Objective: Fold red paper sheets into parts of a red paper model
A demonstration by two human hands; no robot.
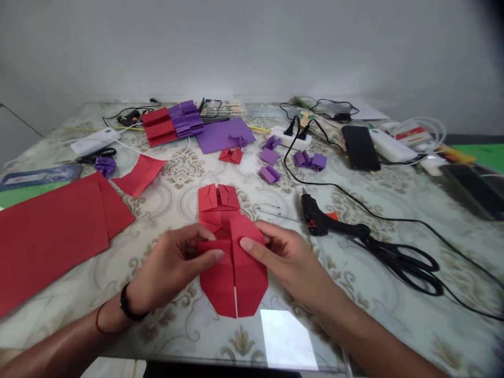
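Both the left hand and right hand pinch the folded red paper on the worktop; a glue gun lies at two o'clock.

A plain grey-white wall stands behind the desk and fills the whole upper part of the view. The wall is bare and evenly lit by soft light. The desk has a glass top over a cloth with a pale cream and beige flower pattern. A bright square of light reflects on the glass near the front edge.
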